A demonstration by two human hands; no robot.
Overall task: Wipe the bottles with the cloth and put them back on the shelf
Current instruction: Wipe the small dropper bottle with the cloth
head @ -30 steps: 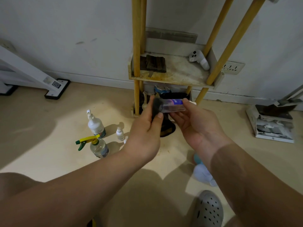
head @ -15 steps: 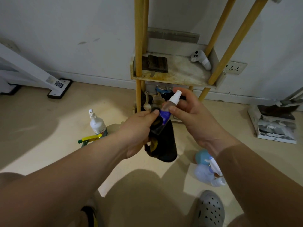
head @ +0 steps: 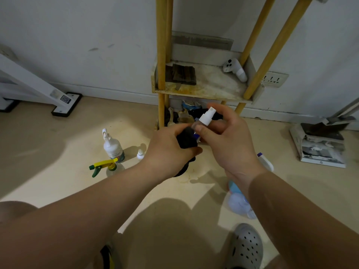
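Before the shelf, a spray bottle gets its wipe

Midair in front of the shelf (head: 213, 90), a small spray bottle (head: 206, 117) tilts nozzle-up between two hands. The right hand (head: 231, 140) pinches it just below the white nozzle. The left hand (head: 169, 150) is curled round a black cloth (head: 186, 140) wrapped about the bottle's lower body, hiding most of it. The wipe likely goes best if the right hand turns the bottle while the cloth hand squeezes and draws down to the base, with fingers kept off the nozzle to avoid a stray spray. On the shelf board, a dark folded cloth (head: 181, 74) lies at the left and a white controller (head: 235, 69) at the back right. The board between them looks the likeliest landing spot, reached past the slanted yellow poles (head: 272, 55). On the floor to the left stand a white bottle (head: 111, 146), a yellow-trigger sprayer (head: 108, 166) and a tiny white bottle (head: 140, 153), well apart from the hands. More bottles (head: 239, 202) lie near the right forearm.
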